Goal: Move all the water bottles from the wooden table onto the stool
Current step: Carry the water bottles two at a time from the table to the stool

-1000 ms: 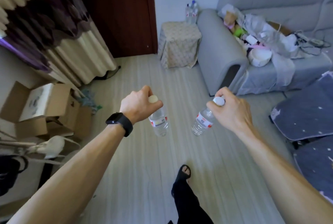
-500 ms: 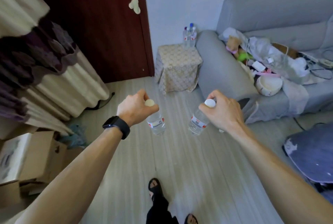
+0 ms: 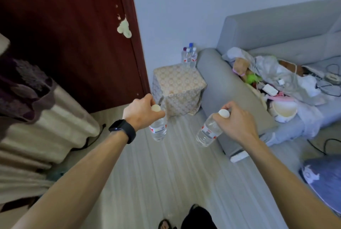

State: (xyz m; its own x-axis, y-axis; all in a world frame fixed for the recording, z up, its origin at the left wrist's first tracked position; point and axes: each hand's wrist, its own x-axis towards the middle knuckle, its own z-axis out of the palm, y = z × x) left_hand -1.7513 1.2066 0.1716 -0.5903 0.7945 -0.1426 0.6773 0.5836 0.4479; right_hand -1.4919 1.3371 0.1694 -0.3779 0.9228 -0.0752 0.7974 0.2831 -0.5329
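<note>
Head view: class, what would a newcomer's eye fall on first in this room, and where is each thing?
In the foreground the left hand grips the left bottle and the right hand the right bottle, each by its capped neck. Ahead stands the cloth-covered stool, with clustered bottles at its far corner, between a dark red door and a cluttered grey sofa.

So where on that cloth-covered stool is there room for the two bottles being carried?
Most of the stool top is bare: its near half and the side toward the door. Its far corner by the sofa arm is crowded with a cluster of bottles. The sofa seat is piled with clutter.
</note>
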